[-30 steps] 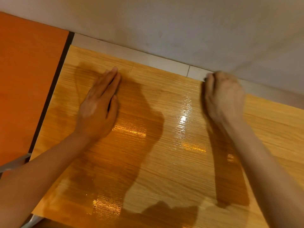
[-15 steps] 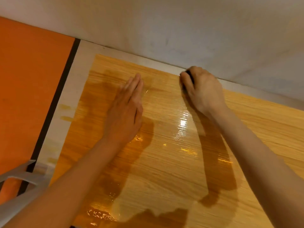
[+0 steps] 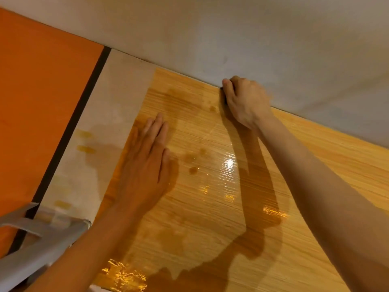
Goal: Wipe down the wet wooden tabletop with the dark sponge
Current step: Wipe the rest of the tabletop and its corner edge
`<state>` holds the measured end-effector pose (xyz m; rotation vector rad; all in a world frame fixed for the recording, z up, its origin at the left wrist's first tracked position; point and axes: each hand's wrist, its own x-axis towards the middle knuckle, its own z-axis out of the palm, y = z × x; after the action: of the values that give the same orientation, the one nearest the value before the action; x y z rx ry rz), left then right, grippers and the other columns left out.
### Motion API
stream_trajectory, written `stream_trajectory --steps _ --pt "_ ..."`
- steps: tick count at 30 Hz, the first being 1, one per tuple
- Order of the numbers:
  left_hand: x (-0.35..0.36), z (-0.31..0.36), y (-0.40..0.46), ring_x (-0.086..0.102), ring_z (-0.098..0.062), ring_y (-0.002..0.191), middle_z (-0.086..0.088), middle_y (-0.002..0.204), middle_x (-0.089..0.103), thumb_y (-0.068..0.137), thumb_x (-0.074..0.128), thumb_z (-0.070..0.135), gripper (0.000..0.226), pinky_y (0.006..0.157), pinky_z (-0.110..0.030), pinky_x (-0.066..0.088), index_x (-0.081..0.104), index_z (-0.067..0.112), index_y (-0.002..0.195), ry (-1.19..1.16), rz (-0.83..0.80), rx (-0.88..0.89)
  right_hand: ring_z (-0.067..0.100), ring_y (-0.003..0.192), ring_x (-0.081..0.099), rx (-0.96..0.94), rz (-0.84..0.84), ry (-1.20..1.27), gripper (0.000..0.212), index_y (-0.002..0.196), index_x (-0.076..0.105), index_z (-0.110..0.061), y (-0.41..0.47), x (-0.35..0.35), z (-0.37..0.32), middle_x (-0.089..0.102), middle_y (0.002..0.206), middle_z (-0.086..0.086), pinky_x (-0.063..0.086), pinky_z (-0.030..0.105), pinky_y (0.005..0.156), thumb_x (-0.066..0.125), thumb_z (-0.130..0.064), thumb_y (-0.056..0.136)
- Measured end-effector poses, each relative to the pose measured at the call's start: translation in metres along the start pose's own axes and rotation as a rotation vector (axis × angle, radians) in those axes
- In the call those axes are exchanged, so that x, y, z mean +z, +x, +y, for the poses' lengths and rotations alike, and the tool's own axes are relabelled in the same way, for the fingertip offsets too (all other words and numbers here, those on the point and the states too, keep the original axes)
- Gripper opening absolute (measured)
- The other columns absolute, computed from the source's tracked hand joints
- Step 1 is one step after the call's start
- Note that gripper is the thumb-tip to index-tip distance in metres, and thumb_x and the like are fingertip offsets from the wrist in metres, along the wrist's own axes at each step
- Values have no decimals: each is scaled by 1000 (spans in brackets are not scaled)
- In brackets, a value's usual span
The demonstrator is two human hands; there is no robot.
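sponge [image 3: 223,95]: almost fully hidden under the curled right-hand fingers; only a dark sliver is seen at the thumb side, at the far edge of the tabletop where it meets the wall.
right hand [image 3: 245,102]: fingers are curled tight round the sponge, knuckles up, pressed down at the far edge. Compared with a second ago, it has been swept leftward along that wall edge (camera has also panned, so the true travel cannot be told exactly).
left hand [image 3: 147,165]: laid flat, fingers straight and together, nothing gripped; palm is braced on the wood near the left edge. It appears not to have been moved on the surface.
tabletop [image 3: 210,218]: wet sheen and glare are seen between the two hands and nearer the body; several darker drops lie just right of the left fingertips.
wall [image 3: 252,39]: pale, directly beyond the right fingertips.
floor strip [image 3: 101,133]: pale, left of the left hand, with a few amber drips.
meaning: far-edge pass is judged nearly finished at the left corner; middle and near zones are judged not yet wiped.
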<state>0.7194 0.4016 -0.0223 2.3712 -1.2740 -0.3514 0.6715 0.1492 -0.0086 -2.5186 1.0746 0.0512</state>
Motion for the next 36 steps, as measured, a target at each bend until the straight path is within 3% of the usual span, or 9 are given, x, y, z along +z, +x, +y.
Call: stream_trajectory --steps 5,10,14,17,22,25,32,34,36 --pt "4 -6 -6 18 -23 155 -9 166 21 105 35 20 54 128 -42 12 29 3 156 79 23 -3 36 103 61 -1 -36 -23 37 104 63 -7 33 28 -83 66 113 15 35 33 71 32 -27 102" --pt "7 -9 1 15 -20 156 -7 167 20 104 31 22 55 128 -40 10 28 5 157 73 -7 -22 25 104 59 -91 28 -37 26 110 59 -10 51 54 -136 65 110 7 36 29 69 36 -21 103" --pt "6 -9 0 11 -19 157 -5 169 14 104 25 25 57 128 -38 7 23 7 159 59 -38 -15 24 110 52 -179 107 104 31 112 59 -13 27 47 -111 62 113 5 41 33 76 35 -31 103" --pt "5 -10 0 7 -18 157 -3 169 10 105 24 26 58 128 -42 10 19 8 160 49 -54 -15 24 120 49 -79 169 157 33 125 57 -14 -4 31 -53 61 124 5 45 37 92 40 -31 102" --pt "5 -10 -1 7 -19 157 -4 169 11 106 26 25 57 128 -38 5 18 7 159 7 -42 -8 25 146 22 96 251 165 41 141 44 -8 -39 22 -8 43 148 8 22 44 119 39 -24 104" --pt "5 -9 -1 7 -18 157 -4 169 11 106 30 22 57 128 -35 2 19 7 159 -3 -38 -20 24 148 15 100 278 168 41 143 42 -7 -50 30 -23 36 153 7 15 44 122 38 -20 104" --pt "4 -9 2 3 -19 157 -4 169 6 105 23 26 58 128 -37 3 16 8 160 13 -69 -19 21 147 20 -163 173 197 41 141 45 -9 -140 55 -49 38 151 4 21 50 119 47 -17 100" --pt "4 -10 2 4 -20 157 -5 169 6 104 19 28 59 128 -39 6 15 7 160 22 -70 -8 22 148 17 -181 135 161 42 143 42 -10 -121 47 -44 35 152 4 19 47 120 45 -19 101" --pt "5 -10 2 5 -20 157 -5 169 7 105 20 27 58 128 -40 8 15 7 160 14 -53 1 25 148 14 -81 174 140 43 144 40 -7 -81 38 -44 32 154 8 16 45 121 41 -20 103"
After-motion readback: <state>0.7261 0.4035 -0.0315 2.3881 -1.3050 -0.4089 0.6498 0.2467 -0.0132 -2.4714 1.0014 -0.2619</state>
